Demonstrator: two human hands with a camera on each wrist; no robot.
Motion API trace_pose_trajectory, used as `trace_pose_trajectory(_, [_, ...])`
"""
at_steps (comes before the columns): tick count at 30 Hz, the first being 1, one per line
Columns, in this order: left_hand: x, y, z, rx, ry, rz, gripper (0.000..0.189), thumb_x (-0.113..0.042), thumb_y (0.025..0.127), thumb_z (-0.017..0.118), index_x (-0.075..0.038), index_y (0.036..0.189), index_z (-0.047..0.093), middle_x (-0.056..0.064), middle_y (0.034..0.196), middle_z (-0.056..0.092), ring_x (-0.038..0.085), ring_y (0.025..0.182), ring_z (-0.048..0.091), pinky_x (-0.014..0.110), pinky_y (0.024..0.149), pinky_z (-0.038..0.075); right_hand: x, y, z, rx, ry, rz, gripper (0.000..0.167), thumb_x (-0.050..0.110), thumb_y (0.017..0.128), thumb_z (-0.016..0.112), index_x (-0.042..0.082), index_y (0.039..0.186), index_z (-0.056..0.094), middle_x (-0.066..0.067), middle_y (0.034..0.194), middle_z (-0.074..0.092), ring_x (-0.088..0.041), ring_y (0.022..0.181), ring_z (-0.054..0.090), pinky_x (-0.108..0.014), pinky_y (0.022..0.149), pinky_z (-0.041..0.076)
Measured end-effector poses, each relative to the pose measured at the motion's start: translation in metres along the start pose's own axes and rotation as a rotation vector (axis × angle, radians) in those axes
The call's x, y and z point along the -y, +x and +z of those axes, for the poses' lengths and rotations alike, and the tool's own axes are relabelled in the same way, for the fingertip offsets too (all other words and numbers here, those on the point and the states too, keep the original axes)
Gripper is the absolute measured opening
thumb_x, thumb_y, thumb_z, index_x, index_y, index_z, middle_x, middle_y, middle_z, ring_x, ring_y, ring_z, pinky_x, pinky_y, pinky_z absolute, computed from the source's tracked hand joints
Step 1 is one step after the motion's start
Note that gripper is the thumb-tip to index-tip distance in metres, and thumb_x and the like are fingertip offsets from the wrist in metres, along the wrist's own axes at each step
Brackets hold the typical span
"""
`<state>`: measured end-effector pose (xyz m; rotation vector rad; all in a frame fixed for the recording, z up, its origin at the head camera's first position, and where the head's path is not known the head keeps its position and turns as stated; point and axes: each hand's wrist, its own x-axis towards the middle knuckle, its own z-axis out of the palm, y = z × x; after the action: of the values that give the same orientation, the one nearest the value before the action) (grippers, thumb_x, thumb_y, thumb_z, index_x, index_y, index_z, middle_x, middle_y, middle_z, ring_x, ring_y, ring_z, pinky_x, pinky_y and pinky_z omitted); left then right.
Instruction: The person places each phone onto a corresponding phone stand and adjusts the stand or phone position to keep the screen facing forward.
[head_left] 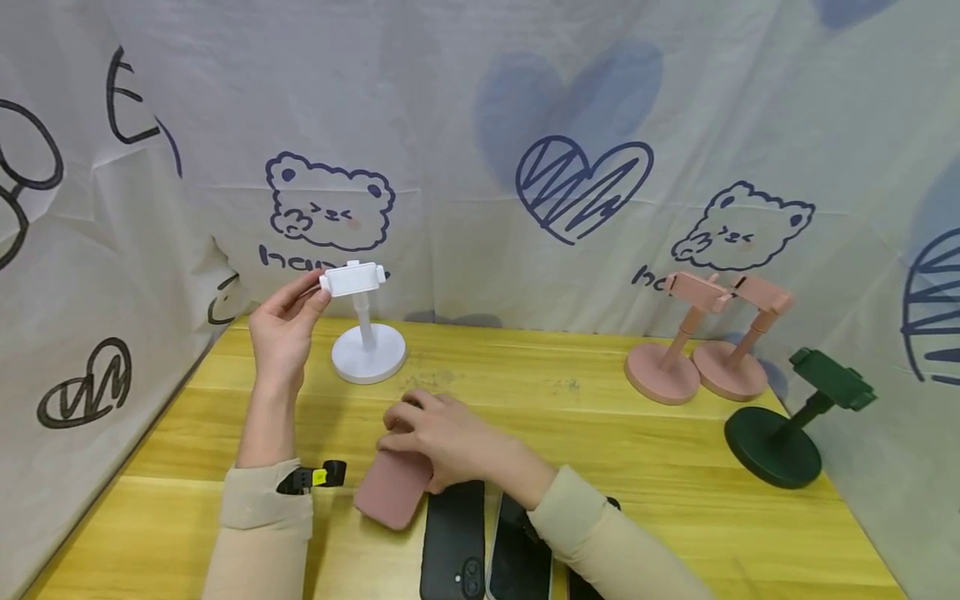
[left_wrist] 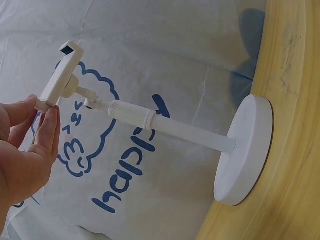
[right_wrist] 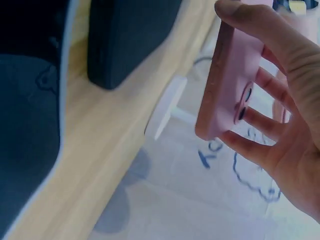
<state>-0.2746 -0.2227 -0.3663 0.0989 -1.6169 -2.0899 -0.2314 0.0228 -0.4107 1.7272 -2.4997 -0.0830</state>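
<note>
A white phone stand [head_left: 365, 329] stands upright at the back left of the table. My left hand [head_left: 283, 329] pinches the left end of its clamp head [left_wrist: 62, 75] between thumb and fingers. My right hand [head_left: 450, 437] grips a pink phone [head_left: 393, 489] by its edges, and the phone is tilted above the table. In the right wrist view, the camera lenses of the pink phone [right_wrist: 225, 85] face the palm. A black phone [head_left: 453, 542] lies just right of the pink one. Beside it is a phone with a dark screen and pale edge [head_left: 517, 554], partly hidden by my right sleeve.
Two pink phone stands [head_left: 663, 371] [head_left: 731, 367] stand close together at the back right. In front of them, near the right edge, is a dark green stand [head_left: 776, 446]. A white printed cloth [head_left: 450, 250] hangs behind the wooden table [head_left: 570, 417]. Another dark object [head_left: 581, 586] is partly under my right forearm.
</note>
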Motion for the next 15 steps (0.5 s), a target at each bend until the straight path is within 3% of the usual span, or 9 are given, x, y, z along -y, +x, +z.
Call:
trace_pose_trajectory(6, [0.001,0.0,0.0,-0.003,-0.003,0.001,0.036,-0.004,0.094,0.076,-0.001,0.13,0.072,0.006,0.126,0.073,0.015,0.115,0.068,0.02,0.099,0.053,-0.013,-0.015,-0.009,-0.157,0.03,0.105,0.078,0.045,0.07,0.096,0.031,0.14,0.065,-0.001,0.144,0.053,-0.03,0.138,0.044,-0.045,0.108,0.05])
trace_pose_trajectory(15, [0.0,0.0,0.001,-0.007,-0.023,-0.004,0.036,-0.003,0.093,0.076,0.0,0.129,0.071,0.005,0.122,0.074,0.015,0.114,0.068,0.02,0.099,0.053,-0.034,-0.042,-0.025,-0.408,0.087,0.268,0.082,0.032,0.064,0.101,0.022,0.138,0.067,-0.008,0.139,0.055,-0.032,0.134,0.046,-0.046,0.096,0.058])
